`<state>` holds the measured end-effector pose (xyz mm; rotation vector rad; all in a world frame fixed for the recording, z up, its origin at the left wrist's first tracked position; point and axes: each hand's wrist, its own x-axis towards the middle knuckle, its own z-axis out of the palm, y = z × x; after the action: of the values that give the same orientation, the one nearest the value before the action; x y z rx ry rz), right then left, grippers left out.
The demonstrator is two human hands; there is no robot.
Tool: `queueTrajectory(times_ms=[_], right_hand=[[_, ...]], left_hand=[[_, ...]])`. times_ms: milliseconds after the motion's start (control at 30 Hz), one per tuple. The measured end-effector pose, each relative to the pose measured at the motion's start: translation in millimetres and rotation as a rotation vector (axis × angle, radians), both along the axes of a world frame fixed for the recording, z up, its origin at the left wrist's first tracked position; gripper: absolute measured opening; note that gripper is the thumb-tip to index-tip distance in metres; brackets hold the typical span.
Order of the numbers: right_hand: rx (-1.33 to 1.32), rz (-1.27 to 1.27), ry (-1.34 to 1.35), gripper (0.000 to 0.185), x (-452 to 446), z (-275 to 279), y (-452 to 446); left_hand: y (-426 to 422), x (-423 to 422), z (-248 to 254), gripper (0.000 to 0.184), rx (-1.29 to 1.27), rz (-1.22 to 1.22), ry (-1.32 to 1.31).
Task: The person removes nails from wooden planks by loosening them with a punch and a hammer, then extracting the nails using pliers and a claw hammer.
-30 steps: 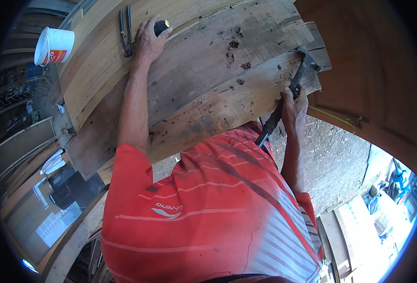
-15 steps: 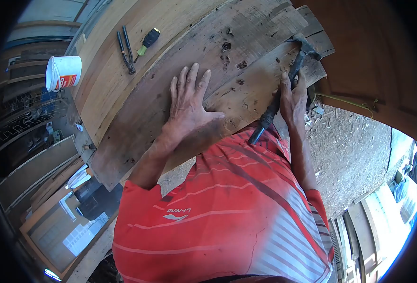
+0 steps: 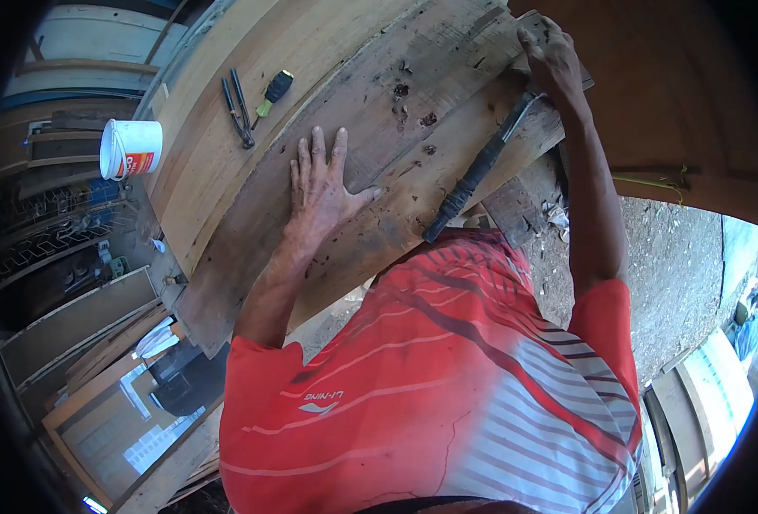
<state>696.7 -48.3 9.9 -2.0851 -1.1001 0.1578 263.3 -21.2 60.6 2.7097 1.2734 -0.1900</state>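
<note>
- The weathered boards [image 3: 353, 128] lay at twelve o'clock from the middle of the head view, side by side, with dark holes [image 3: 401, 89] open in them and small dark bits strewn over the grain.
- The left hand [image 3: 319, 195] was at half past ten, palm down on the boards, its fingers straight and somewhat apart, clasping nothing.
- The right hand [image 3: 554, 62] was far out towards half past one, at the boards' end, fingers bent over it (I could not tell whether they were clamped there or merely resting).
- The hammer [image 3: 482, 163] lay nearer in on that same line, its dark wrapped handle slanting towards the body and neither hand around it; its head was mostly hidden by the right hand and wrist.
- As for progress, my judgement was that the work on the boards was partway: they lay together and the hammer had been let go, but the holes were unfilled, the surface was not cleaned off, and the far end was being handled.
- The pincers [image 3: 240, 110] at half past ten and the screwdriver [image 3: 276, 90] at eleven lay just beside each other on the paler desk [image 3: 194, 171], unheld.
- Farther out, a white bucket [image 3: 134, 137] stood at ten o'clock, and a brown panel [image 3: 679, 94] filled two o'clock.
</note>
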Motion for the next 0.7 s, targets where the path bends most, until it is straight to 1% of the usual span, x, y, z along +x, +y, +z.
queueTrajectory(times_ms=[33,133,167,233,300,400,433,467,500,533,600,633,667,700], right_hand=[[-0.042,0.047,0.111,0.064,10,4,12],[-0.227,0.216,0.131,0.068,25,15,32],[-0.215,0.210,0.080,0.063,28,3,40],[-0.232,0.222,0.025,0.062,34,-14,48],[-0.200,0.219,0.015,0.059,38,-16,48],[-0.234,0.162,0.189,0.057,47,8,52],[-0.181,0.173,0.169,0.056,48,21,50],[-0.220,0.192,0.169,0.057,52,35,49],[-0.259,0.209,0.171,0.058,53,61,47],[-0.301,0.226,0.175,0.058,53,85,45],[-0.056,0.257,0.411,0.058,49,132,38],[0.074,0.271,0.529,0.059,48,149,36],[0.138,0.281,0.527,0.059,47,158,36],[0.203,0.290,0.524,0.060,48,165,36]], left_hand=[[0,1,1,0.117,0.002,0.007,0.005],[-2,3,4,0.114,0.001,0.031,0.013],[-2,4,5,0.113,-0.003,0.034,0.013],[-6,1,4,0.109,0.002,0.012,0.005],[-7,-1,4,0.104,0.032,-0.043,-0.016],[-12,0,21,0.092,0.051,-0.142,-0.096],[-15,1,28,0.089,0.088,-0.187,-0.107],[-18,2,37,0.086,0.120,-0.233,-0.117],[-18,4,48,0.083,0.151,-0.282,-0.126],[-12,4,66,0.080,0.080,-0.291,-0.161],[10,-2,111,0.074,-0.058,-0.303,-0.228],[24,-5,129,0.068,-0.127,-0.215,-0.241],[40,-9,142,0.062,-0.192,-0.126,-0.252],[59,-15,144,0.057,-0.149,-0.121,-0.263]])
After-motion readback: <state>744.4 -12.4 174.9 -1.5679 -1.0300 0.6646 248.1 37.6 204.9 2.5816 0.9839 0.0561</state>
